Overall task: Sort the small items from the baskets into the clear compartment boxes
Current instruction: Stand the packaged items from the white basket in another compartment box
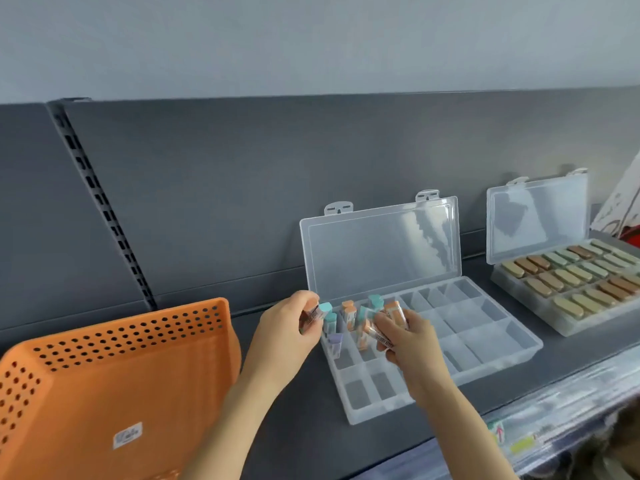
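Left hand [287, 327] pinches one eraser [311, 315], right hand [410, 336] clutches several; bundle may spill across compartment box [485, 355] dividers.

My left hand [289, 323] and right hand [412, 336] each grip small capped tubes over the open clear box [485, 344] (orange basket [114, 375] beside).

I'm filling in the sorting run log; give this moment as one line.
left hand: holding eraser | right hand: holding several erasers | near box: open, partly filled | far box: open, full | orange basket: left
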